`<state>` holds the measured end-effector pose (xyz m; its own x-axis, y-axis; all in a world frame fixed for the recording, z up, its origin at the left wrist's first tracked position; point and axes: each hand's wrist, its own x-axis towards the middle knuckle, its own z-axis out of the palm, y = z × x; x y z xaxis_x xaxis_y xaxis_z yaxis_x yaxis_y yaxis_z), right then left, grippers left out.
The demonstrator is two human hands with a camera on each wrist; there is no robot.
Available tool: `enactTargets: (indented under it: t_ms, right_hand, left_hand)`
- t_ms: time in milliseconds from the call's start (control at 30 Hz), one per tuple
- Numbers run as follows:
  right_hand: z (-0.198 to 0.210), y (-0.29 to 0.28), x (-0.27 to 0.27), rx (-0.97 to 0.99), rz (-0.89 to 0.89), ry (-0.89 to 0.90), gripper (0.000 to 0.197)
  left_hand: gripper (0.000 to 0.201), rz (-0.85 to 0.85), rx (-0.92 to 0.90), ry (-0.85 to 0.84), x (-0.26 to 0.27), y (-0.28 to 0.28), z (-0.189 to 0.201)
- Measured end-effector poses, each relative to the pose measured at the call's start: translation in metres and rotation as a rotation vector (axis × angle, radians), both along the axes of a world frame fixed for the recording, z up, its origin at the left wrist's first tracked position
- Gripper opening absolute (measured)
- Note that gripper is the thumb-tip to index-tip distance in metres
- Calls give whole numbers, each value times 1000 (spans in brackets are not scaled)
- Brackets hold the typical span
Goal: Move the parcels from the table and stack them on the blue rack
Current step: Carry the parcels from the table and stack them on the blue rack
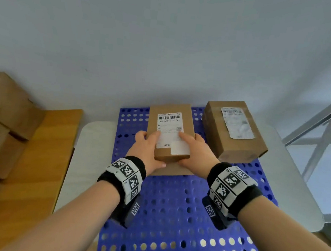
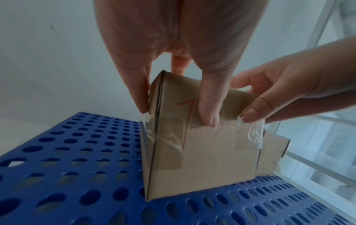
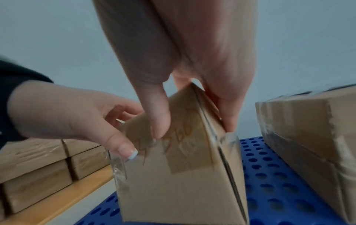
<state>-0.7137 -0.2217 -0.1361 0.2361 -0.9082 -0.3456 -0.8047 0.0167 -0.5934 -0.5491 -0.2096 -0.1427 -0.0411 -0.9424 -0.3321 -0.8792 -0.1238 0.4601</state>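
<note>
— What have the fingers got?

— I see my left hand [image 1: 145, 143] and right hand [image 1: 194, 148] both curled round the near end of one cardboard parcel [image 1: 170, 132], thumbs on its labelled top, the other fingers [image 2: 209, 109] down its end face. It's a firm two-sided hold.

— Where is the parcel?

— On the blue rack [image 1: 173, 207], towards the back. In the left wrist view its bottom edge meets the perforated deck; the right wrist view is blurred, so I can't say it sits fully flat.

— So which step?

— Placing, I judge. Next I'd settle it flat, then let both hands go and return for the parcels on the wooden worktop [image 1: 42, 154] at left.

— Orientation?

— Label up, long axis running away from me towards the wall, roughly parallel to the second parcel [image 1: 235, 130] beside it, with a gap between.
</note>
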Motion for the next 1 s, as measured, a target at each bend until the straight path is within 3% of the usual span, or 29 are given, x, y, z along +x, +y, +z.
enactTargets:
  t_ms: [100,200,300,467,600,733,1000]
  right_hand:
    - [2,-8,-27,-34,115,25,71]
    - [9,-17,-59,-142,89,26,64]
    - [6,-30,-88,-241,15,183,55]
    - [-19,-38,-118,-175,-58,398,48]
    - [-29,-27,-124,-157,-167,429,50]
    - [-31,-29,-133,-86,-268,397,68]
    - [-32,-31,-136,-88,-291,344,71]
  left_hand:
    - [90,33,18,-24,-21,-5,-6]
    - [93,60,1,-65,-39,-7,-13]
    - [98,18,2,-150,-56,-11,-14]
    - [87,-82,37,-248,-71,-22,-16]
    - [84,-115,23,-269,-79,-30,-18]
    - [84,-137,17,-277,-90,-34,-19]
    - [81,-120,20,-321,-100,-36,-20]
